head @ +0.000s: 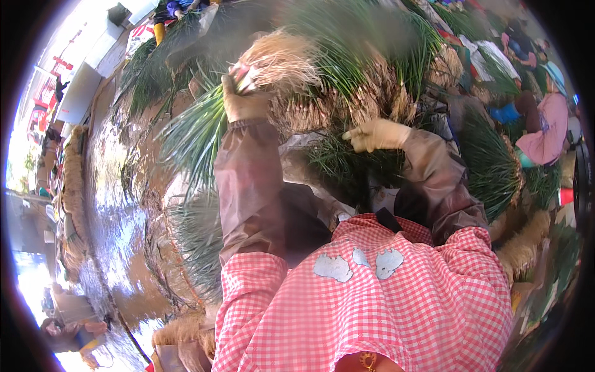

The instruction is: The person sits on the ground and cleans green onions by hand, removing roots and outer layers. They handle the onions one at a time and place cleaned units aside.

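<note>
My left hand [246,103], in a pale glove, is closed around a bunch of spring onions [197,125]. Their tangled tan roots [286,56] point up and right, and the green leaves hang to the lower left. My right hand [379,135], also gloved, hovers over loose green leaves [332,156] with its fingers partly bent and apart; nothing shows in it. Just beyond both hands lies a row of onions with reddish-white bases and brown roots [311,111]. A larger heap of upright leaves [341,60] stands behind, partly blurred.
Wet, shiny ground [116,223] runs along the left. More bunches lie at the right [492,162] and beside my left arm [197,237]. A person in a pink top [551,125] sits at the right; another person [179,9] is at the upper left. Root bundles [186,330] lie at the lower left.
</note>
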`<state>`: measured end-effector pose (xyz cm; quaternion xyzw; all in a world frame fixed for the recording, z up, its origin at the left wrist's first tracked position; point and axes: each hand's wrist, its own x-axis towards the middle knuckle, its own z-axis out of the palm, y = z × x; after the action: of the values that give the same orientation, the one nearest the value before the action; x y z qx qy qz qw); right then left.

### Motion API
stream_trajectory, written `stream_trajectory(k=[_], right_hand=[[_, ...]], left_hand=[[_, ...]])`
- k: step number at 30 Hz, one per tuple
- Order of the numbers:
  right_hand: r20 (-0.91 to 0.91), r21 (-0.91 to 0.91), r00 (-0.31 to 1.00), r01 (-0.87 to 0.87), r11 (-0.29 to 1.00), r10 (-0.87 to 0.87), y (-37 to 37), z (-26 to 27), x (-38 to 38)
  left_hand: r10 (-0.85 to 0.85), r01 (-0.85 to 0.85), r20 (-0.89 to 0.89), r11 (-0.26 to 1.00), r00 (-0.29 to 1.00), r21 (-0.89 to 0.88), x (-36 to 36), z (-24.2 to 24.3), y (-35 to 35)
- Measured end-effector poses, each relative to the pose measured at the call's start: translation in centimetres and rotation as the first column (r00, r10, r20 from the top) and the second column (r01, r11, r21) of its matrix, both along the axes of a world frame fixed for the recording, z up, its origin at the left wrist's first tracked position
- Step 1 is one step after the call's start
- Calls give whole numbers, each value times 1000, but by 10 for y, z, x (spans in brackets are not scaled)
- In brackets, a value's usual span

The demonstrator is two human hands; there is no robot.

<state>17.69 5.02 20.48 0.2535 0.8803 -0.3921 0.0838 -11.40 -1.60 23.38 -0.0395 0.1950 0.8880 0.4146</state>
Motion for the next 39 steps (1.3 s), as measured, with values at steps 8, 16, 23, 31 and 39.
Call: stream_trajectory(k=[8,16,23,31,39], right_hand=[[-545,237,824,325,916,-151,9,-23,-91],[-439,-190,872,147,971,-218,20,-1,-110],[-21,-284,998,52,958,-60,20,-61,14],[-498,-555,675,234,798,-544,6,-19,-98],[-412,-793,879,-216,569,-241,7,4,6]], left_hand=[[-161,141,-47,948,986,-285,6,-8,9],[-144,127,-17,919,990,-374,14,-6,16],[-227,228,11,972,974,-64,-28,-39,19],[-350,315,187,930,918,191,-49,-87,48],[-104,104,166,995,981,7,-14,-47,40]])
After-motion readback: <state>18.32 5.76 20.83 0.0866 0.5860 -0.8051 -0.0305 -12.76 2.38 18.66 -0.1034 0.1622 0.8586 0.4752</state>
